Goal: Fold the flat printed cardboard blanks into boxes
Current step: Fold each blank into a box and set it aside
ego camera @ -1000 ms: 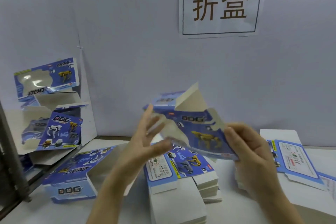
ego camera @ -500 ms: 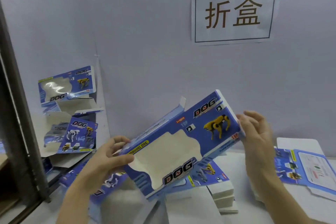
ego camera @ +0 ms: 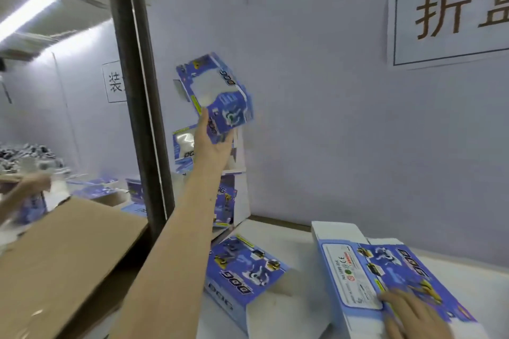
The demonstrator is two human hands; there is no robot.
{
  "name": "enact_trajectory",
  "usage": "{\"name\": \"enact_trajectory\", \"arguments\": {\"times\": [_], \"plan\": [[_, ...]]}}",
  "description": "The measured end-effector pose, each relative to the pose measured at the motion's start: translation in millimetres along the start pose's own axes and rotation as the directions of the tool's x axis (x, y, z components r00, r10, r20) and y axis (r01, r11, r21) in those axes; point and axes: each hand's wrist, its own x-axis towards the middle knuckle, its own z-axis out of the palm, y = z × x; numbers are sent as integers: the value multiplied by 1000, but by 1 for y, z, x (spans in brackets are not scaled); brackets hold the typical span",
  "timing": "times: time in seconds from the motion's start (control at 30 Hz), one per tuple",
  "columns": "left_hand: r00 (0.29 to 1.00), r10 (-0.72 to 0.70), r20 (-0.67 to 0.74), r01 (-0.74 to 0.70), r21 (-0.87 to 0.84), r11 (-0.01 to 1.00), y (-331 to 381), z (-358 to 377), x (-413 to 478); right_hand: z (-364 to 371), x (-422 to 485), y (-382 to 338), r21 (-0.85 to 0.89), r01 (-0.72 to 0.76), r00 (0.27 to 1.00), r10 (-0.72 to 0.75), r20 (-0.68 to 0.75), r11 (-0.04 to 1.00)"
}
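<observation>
While the left hand clamps its fingers round the bottom end of a folded box, probably light and easily crushed, above the table's far left corner, the right hand lies with fingers apart on a blank at the near right edge.

wearer's hands: 2 | held box: 1 | wall signs: 2 | brown carton: 1

Rear wall: pale lilac-white panel, plain.
Large sign: white sheet, dark border, brown Chinese characters; upper right, cut off by the frame edge.
Post: dark upright, left of centre, separating two bays.
Small sign: white, bordered, beyond the post, partly hidden by it.
Lighting: one fluorescent tube, lit, overhead at upper left.
Work surface: white tabletop, meeting the rear wall.
</observation>
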Motion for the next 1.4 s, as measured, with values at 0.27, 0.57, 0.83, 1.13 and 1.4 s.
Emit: {"name": "enact_trajectory", "arguments": {"times": [0.27, 0.57, 0.83, 1.13, 1.4], "plan": [[595, -786, 167, 21, 975, 223, -95, 10, -45, -6, -5, 4, -131, 80, 997, -77, 27, 988], [754, -655, -53, -188, 938, -291, -154, 5, -147, -9, -15, 5, 57, -141, 984, 133, 114, 988], [972, 150, 181, -194, 978, 78, -61, -2, -90, -5, -10, 8, 54, -199, 937, 173, 305, 979], [929, -286, -234, 297, 11, 955, -23, 11, 68, -13, -1, 2, -60, -107, 950, 119, 290, 993], [610, -671, 422, 31, 833, 552, -154, 70, -98, -30, 5, 23, 79, -185, 830, 112, 547, 980]]}}
